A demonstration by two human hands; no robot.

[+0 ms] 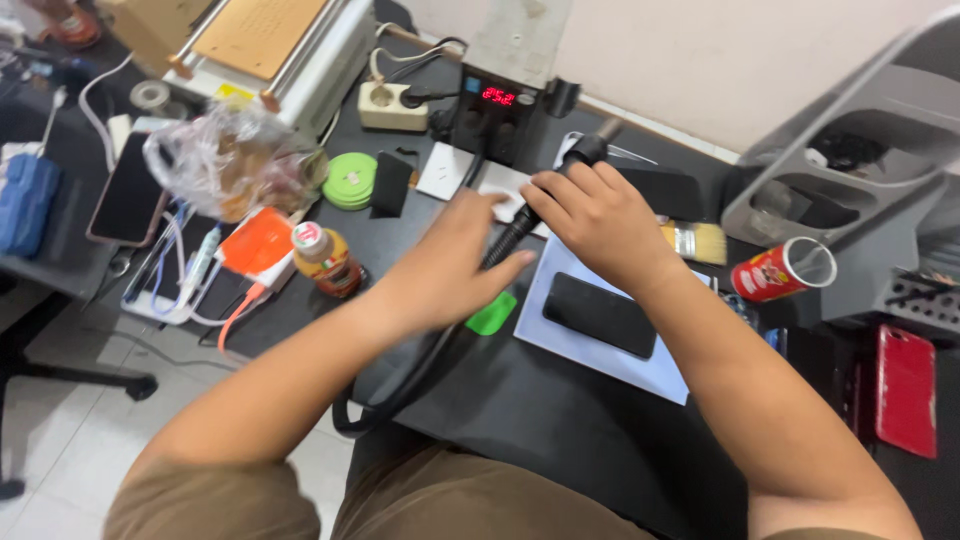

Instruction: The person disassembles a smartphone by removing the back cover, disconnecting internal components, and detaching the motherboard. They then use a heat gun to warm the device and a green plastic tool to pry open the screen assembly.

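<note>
The right hand grips the black hot-air handpiece near the surface's back edge, by its station. The left hand lies flat, fingers loosely spread beside the hose. For clean work, keep the nozzle steady and the hose clear of the dark phone on its pale mat

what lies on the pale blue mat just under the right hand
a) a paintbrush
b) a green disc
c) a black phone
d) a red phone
c, a black phone lies flat on the pale blue mat just below the right hand, which grips the black hot-air handle; the paintbrush lies off the mat's upper edge.
</note>
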